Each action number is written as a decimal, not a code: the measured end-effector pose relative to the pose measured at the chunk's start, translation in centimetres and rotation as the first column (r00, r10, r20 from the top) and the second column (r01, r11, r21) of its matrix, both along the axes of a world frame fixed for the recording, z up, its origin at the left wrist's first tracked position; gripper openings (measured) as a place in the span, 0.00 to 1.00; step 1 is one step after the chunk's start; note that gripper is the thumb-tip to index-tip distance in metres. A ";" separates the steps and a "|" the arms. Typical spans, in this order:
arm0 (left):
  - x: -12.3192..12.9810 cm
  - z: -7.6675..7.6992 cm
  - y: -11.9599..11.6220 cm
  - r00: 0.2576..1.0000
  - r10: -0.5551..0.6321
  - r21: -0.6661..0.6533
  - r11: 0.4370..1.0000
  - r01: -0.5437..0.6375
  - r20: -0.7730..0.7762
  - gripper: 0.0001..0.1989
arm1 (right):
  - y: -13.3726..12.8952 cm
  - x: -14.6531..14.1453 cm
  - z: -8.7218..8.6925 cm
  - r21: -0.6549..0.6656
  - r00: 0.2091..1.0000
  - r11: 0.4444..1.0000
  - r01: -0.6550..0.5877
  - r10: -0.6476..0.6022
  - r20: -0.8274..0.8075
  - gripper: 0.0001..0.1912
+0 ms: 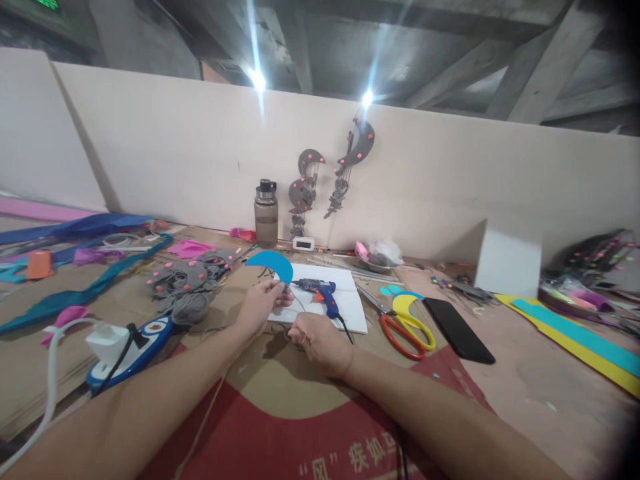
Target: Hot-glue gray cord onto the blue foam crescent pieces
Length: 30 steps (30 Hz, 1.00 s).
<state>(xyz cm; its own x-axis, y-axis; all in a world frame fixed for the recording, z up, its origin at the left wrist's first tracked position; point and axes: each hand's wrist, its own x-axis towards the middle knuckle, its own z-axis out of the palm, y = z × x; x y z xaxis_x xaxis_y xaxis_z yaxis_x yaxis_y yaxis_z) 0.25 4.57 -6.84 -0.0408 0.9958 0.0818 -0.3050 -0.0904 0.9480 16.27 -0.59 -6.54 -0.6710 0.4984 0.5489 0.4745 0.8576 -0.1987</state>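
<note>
My left hand [265, 305] pinches the lower tip of a blue crescent cutout [273, 264], held up in front of the white paper. My right hand [320, 340] is closed in a fist just to the right and nearer to me. A thin grey cord [300, 300] runs between the two hands, and its end is hidden inside the right fist. Behind the hands, a blue hot glue gun [317, 288] with an orange trigger lies on white paper [350, 303]. Scissors [407, 333] with red and yellow handles rest to the right.
A black phone [459, 330] lies right of the scissors. Grey yarn pieces with pink dots [185, 280] and a blue-white power strip [131, 357] sit at left. A water bottle [267, 217] stands by the back panel, where crescent hangings [359, 143] are mounted.
</note>
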 end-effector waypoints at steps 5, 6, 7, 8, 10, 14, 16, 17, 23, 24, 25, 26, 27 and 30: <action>0.1 0.1 0.0 1.000 -0.015 0.000 1.000 0.015 0.004 0.14 | 0.1 0.0 0.0 0.117 1.000 0.993 0.009 -0.011 0.021 0.24; 0.1 0.1 0.0 1.000 -0.023 0.004 1.000 0.023 0.003 0.13 | 0.0 0.1 0.0 0.128 1.000 0.992 0.001 -0.001 0.003 0.23; 0.1 0.1 0.0 1.000 -0.030 0.007 1.000 0.030 0.003 0.13 | 0.0 0.0 0.1 0.136 1.000 0.991 -0.014 0.015 -0.011 0.22; 0.1 0.1 0.0 0.999 -0.035 0.008 0.999 0.035 0.004 0.13 | -0.1 0.0 0.1 0.136 0.999 0.990 -0.036 0.040 -0.023 0.21; 0.1 0.1 0.0 0.999 -0.034 0.009 0.999 0.034 0.008 0.13 | -0.2 -0.1 0.2 0.115 0.993 0.988 -0.104 0.110 -0.046 0.15; 0.0 0.2 -0.1 1.000 -0.025 0.017 1.000 0.025 -0.002 0.14 | -0.2 -0.6 0.1 0.031 0.971 0.976 -0.215 0.217 -0.099 0.04; 0.0 0.2 -0.1 1.000 -0.028 0.023 0.999 0.028 -0.014 0.14 | -0.1 -0.6 0.1 0.012 0.967 0.971 -0.238 0.238 -0.092 0.05; 0.0 0.2 -0.1 0.999 -0.033 0.025 0.999 0.033 -0.018 0.14 | -0.1 -0.6 0.2 0.017 0.966 0.969 -0.246 0.246 -0.079 0.06; 0.0 0.0 0.0 0.998 -0.027 -0.027 0.999 0.026 -0.054 0.15 | -0.1 -0.1 0.3 0.206 0.989 0.967 -0.149 0.150 0.013 0.10; 0.0 0.0 0.0 0.998 -0.027 -0.029 0.999 0.025 -0.053 0.16 | -0.1 0.0 0.2 0.221 0.993 0.968 -0.117 0.116 0.018 0.11; 0.0 0.0 -0.1 0.998 -0.029 -0.035 0.999 0.027 -0.053 0.16 | -0.1 0.0 0.1 0.231 0.995 0.968 -0.104 0.101 0.023 0.12; 0.0 0.1 -0.2 0.998 -0.030 -0.045 0.999 0.027 -0.063 0.16 | -0.2 0.1 0.0 0.232 0.994 0.967 -0.105 0.102 0.027 0.13; 0.0 0.2 -0.3 0.998 -0.019 -0.046 0.999 0.016 -0.066 0.16 | -0.2 0.2 0.0 0.231 0.993 0.966 -0.119 0.115 0.031 0.15; 0.0 0.4 -0.6 0.997 0.002 -0.077 0.997 -0.008 -0.079 0.16 | -0.6 0.4 0.6 0.214 0.984 0.960 -0.180 0.175 0.041 0.16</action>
<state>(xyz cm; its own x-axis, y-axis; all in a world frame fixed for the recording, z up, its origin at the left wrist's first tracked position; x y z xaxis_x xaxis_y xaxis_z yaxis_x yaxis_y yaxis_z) 0.27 3.99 -6.43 -0.0421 0.9991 0.0077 -0.2288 -0.0171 0.9733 16.68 -1.19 -5.93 -0.7509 0.2412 0.6148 0.3126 0.9499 0.0092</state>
